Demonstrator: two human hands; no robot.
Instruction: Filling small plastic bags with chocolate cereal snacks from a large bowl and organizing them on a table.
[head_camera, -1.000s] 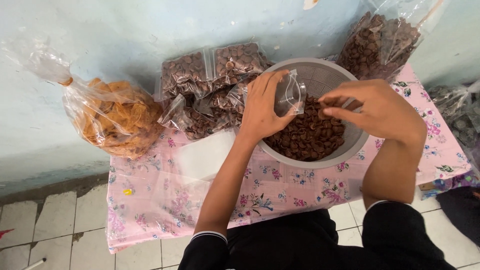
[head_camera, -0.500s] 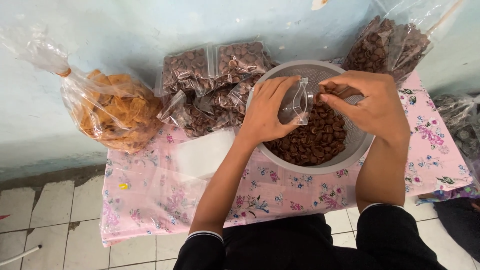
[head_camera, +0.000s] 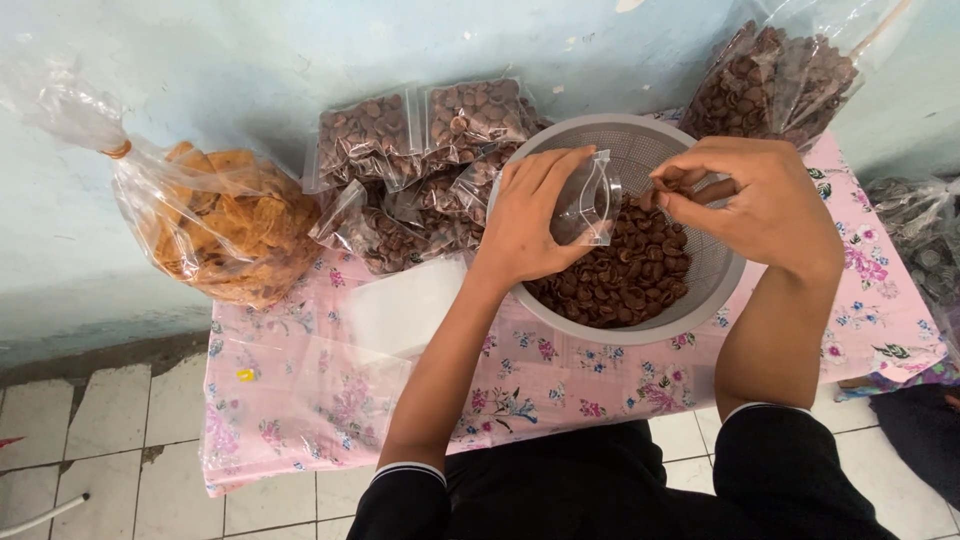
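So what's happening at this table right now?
A person is bagging small brown snack pieces out of a grey basket on a pink flowered tablecloth. The left hand holds a small clear bag open over the basket, while the right hand pinches a few pieces near its mouth. The small bag looks nearly empty. Filled packets are stacked behind the basket, a big bag of orange chips sits at the left, and a large bag of brown snacks stands behind.
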